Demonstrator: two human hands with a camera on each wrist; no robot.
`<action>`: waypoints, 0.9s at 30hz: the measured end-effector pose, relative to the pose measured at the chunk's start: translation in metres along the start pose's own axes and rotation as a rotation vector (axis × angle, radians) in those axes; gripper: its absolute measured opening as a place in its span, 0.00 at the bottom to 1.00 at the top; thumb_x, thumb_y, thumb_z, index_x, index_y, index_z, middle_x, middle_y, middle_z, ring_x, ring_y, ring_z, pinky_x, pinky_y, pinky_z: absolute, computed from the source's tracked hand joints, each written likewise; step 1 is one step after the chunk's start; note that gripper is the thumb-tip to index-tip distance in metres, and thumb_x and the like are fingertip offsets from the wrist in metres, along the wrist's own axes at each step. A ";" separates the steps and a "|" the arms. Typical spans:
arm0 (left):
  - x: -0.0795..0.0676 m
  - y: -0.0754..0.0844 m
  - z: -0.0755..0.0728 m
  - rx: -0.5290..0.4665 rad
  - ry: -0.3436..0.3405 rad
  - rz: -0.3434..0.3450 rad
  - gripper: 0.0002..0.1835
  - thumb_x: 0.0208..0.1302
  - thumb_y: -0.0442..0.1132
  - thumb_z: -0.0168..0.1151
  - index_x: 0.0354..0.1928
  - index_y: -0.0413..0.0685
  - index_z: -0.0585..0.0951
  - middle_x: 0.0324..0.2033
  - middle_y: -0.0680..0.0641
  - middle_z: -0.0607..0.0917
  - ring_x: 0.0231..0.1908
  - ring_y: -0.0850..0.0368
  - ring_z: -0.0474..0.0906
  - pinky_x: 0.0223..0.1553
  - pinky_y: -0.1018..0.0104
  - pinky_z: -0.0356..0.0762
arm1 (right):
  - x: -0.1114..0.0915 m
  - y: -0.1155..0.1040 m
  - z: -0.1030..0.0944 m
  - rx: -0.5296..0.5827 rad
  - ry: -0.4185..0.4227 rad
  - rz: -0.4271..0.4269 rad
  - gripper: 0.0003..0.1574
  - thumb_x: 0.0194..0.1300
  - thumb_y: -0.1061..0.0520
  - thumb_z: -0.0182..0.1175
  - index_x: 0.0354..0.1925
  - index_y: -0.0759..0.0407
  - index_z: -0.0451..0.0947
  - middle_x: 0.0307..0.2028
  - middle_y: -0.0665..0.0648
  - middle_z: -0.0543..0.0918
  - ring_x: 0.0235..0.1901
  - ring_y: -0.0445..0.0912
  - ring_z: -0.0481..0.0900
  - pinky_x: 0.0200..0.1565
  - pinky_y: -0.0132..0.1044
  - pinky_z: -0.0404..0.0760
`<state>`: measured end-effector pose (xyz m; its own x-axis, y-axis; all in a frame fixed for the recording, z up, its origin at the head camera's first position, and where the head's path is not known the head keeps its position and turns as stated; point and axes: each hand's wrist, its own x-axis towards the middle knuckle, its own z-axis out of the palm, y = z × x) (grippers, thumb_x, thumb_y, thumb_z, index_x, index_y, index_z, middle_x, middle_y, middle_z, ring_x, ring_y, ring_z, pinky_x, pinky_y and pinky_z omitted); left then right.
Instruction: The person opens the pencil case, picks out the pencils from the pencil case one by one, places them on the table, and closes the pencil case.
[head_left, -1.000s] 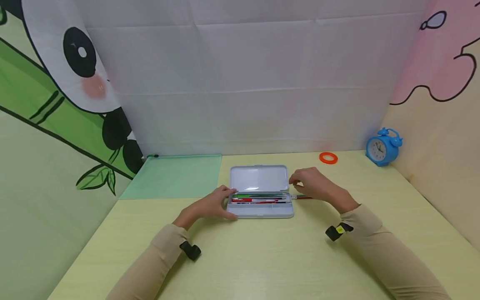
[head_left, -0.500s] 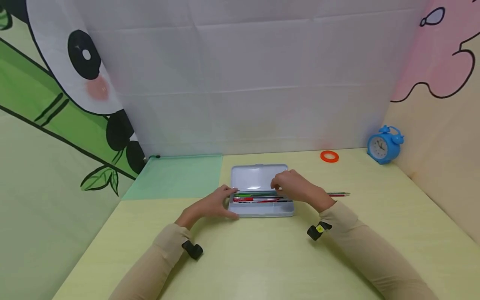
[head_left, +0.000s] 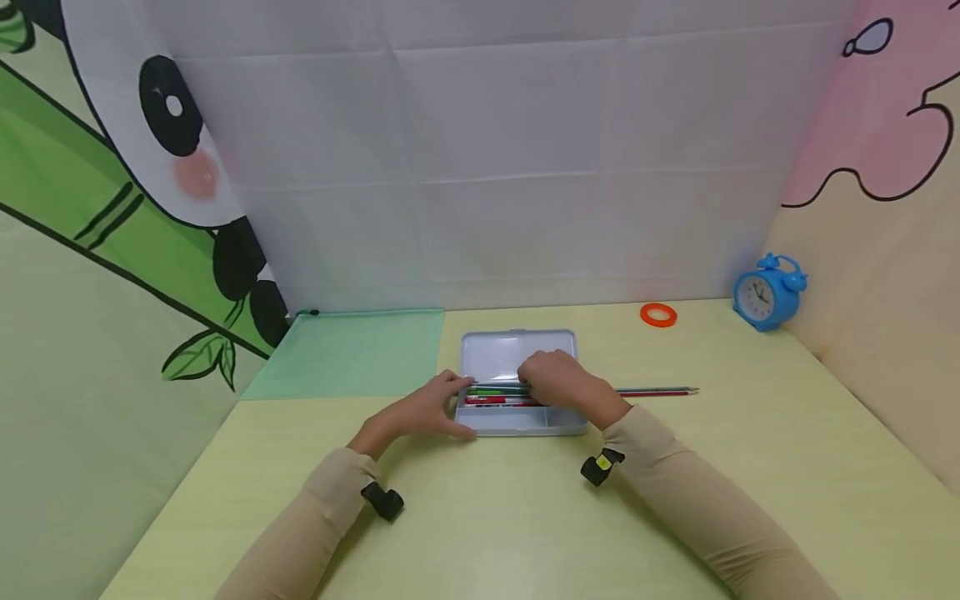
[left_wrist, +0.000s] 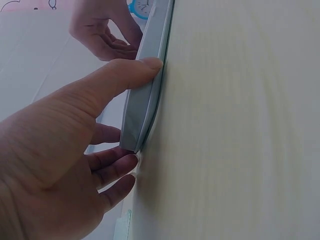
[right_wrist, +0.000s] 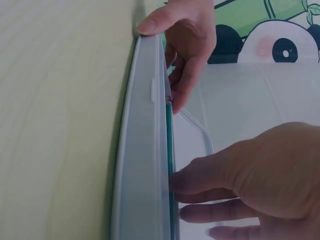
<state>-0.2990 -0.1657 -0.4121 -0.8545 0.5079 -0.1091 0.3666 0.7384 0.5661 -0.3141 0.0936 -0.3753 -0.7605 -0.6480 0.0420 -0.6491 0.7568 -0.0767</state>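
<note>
My left hand (head_left: 423, 410) holds the left end of the case (head_left: 522, 420): thumb along the near wall, fingers curled round the far side of that end. The left wrist view shows the same, thumb tip (left_wrist: 148, 66) pressed on the grey wall (left_wrist: 142, 107), other fingers loosely curled behind it.

My right hand (head_left: 558, 380) sits over the middle of the open tray, palm down, fingers reaching in towards the pens (head_left: 498, 395). From the right wrist view the fingers (right_wrist: 200, 181) lie close together, tips at the green pen (right_wrist: 170, 150) along the tray's edge. Can't tell whether they pinch it or just touch.

The case sits mid-table (head_left: 525, 517), lid (head_left: 495, 354) folded flat at the back. Red and green pens lie lengthwise in the tray.

A pencil (head_left: 660, 391) lies on the table to the right of the case, sticking out past my right hand.

Green folder (head_left: 348, 354) at back left, just beside the case. Orange tape ring (head_left: 658, 314) and blue clock (head_left: 768, 292) at back right, well apart from my hands.
</note>
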 end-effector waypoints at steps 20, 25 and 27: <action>-0.002 0.001 -0.001 0.012 0.001 -0.004 0.54 0.49 0.56 0.79 0.74 0.44 0.65 0.57 0.46 0.69 0.55 0.52 0.67 0.60 0.54 0.70 | 0.008 -0.011 0.013 -0.088 0.041 -0.025 0.07 0.67 0.60 0.65 0.43 0.55 0.87 0.33 0.51 0.83 0.29 0.42 0.75 0.36 0.35 0.79; -0.001 0.001 -0.001 0.018 -0.001 0.005 0.54 0.49 0.56 0.79 0.75 0.44 0.64 0.57 0.46 0.69 0.55 0.52 0.67 0.59 0.54 0.70 | 0.007 -0.009 0.014 -0.084 0.043 -0.029 0.08 0.67 0.60 0.65 0.43 0.54 0.88 0.32 0.50 0.82 0.29 0.42 0.74 0.36 0.35 0.78; -0.001 0.001 -0.001 0.022 -0.002 0.012 0.54 0.49 0.56 0.79 0.75 0.44 0.64 0.57 0.46 0.69 0.55 0.51 0.67 0.59 0.54 0.70 | 0.007 -0.007 0.014 -0.078 0.050 -0.042 0.08 0.67 0.60 0.65 0.44 0.53 0.88 0.32 0.49 0.82 0.29 0.42 0.74 0.35 0.35 0.77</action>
<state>-0.2984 -0.1656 -0.4110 -0.8495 0.5173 -0.1041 0.3844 0.7419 0.5494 -0.3141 0.0825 -0.3888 -0.7316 -0.6754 0.0934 -0.6780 0.7350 0.0041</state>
